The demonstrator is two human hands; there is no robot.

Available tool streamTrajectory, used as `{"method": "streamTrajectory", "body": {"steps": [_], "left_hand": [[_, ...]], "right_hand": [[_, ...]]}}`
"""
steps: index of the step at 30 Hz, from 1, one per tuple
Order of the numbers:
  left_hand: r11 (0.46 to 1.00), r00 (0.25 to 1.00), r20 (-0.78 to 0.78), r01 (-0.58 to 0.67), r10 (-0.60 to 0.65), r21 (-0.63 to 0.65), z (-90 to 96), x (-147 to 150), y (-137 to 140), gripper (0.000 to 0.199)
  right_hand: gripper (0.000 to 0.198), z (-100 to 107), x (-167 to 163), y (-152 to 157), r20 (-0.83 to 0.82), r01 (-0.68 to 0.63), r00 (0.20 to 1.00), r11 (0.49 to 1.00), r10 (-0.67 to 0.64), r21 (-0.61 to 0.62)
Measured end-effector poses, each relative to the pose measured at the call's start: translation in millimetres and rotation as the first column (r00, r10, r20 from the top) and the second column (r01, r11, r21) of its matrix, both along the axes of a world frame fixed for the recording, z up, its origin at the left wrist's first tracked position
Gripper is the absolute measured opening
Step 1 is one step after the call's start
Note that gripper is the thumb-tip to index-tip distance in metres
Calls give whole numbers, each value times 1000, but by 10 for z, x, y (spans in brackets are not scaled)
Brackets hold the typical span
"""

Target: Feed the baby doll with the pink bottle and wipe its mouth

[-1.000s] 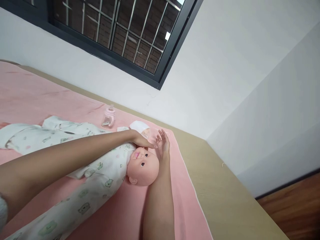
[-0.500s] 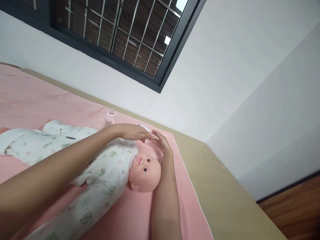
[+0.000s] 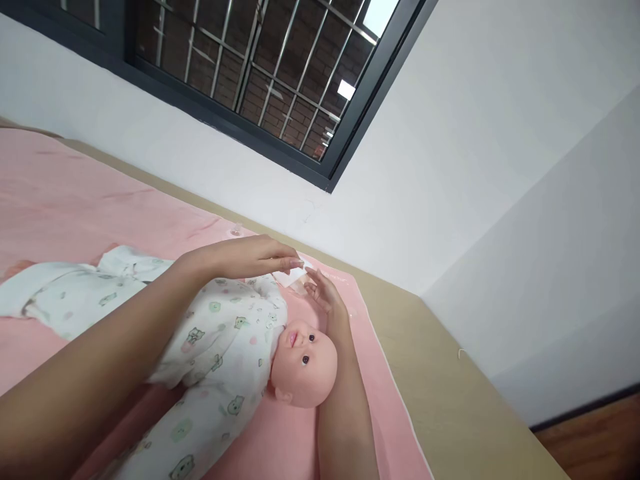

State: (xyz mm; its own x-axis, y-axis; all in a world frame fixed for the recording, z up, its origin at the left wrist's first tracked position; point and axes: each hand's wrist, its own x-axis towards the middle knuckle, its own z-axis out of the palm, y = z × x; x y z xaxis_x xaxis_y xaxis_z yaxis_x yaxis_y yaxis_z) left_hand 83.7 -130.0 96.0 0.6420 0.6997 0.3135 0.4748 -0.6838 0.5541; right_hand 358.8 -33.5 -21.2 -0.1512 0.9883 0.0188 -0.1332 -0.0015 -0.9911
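Note:
A baby doll (image 3: 305,370) in a white sleepsuit (image 3: 215,333) with a bear print lies on its back, its head towards the right. My left hand (image 3: 253,257) reaches across above the doll's chest, fingers stretched out towards the right. Beyond the doll's head is my right hand (image 3: 323,290), its fingers loosely bent and apart, with its forearm beside the head. The two hands' fingertips nearly meet. Behind them lies a white item (image 3: 287,275), partly covered, whose kind I cannot make out. The clear teat of a baby bottle (image 3: 236,230) shows above my left hand; the rest is hidden.
A pink blanket (image 3: 125,200) lies under the doll on a pale wooden surface (image 3: 425,373). White walls (image 3: 475,167) rise behind, with a dark-framed barred window (image 3: 240,100). A small white hook-shaped thing (image 3: 461,353) is near the right edge of the wood.
The view has shifted, so the doll sits lower and further right. My left hand now covers most of the bottle. My fingertips have drawn slightly apart, and more of the white item shows.

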Motion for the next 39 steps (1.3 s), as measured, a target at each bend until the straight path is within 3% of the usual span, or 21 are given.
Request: {"method": "streamTrajectory", "body": {"steps": [5, 9, 14, 19, 23, 26, 28, 30, 33, 39], "left_hand": [[998, 998, 47, -40, 38, 45, -6, -9, 21, 46], [983, 992, 79, -111, 100, 149, -40, 58, 45, 44], [964, 978, 185, -134, 92, 231, -167, 235, 103, 53], [984, 982, 174, -102, 76, 148, -307, 367, 196, 65], [980, 975, 182, -155, 131, 125, -296, 357, 210, 57], [969, 951, 251, -215, 180, 119, -234, 314, 174, 50], [963, 924, 313, -257, 220, 82, -198, 279, 151, 50], [959, 898, 362, -280, 250, 34, -175, 238, 144, 50], [957, 885, 378, -291, 272, -8, -153, 165, 161, 53], [976, 951, 245, -154, 188, -151, -135, 85, 189, 47]], "right_hand": [[34, 254, 64, -84, 146, 57, 986, 991, -75, 121], [27, 594, 38, -304, 397, 102, 888, 942, -230, 319], [10, 932, -203, -676, 612, -94, 736, 852, -289, 515], [13, 1084, -507, -927, 715, -318, 673, 799, -189, 511], [14, 1134, -554, -1006, 683, -359, 725, 801, -85, 480], [38, 1127, -478, -1001, 617, -303, 786, 845, -39, 441], [50, 1104, -415, -976, 618, -283, 786, 889, -1, 361], [44, 1083, -363, -948, 615, -277, 788, 913, 38, 298], [25, 1086, -312, -930, 567, -251, 823, 921, 41, 298], [29, 1172, -332, -1025, 449, -147, 893, 916, -40, 374]]}}
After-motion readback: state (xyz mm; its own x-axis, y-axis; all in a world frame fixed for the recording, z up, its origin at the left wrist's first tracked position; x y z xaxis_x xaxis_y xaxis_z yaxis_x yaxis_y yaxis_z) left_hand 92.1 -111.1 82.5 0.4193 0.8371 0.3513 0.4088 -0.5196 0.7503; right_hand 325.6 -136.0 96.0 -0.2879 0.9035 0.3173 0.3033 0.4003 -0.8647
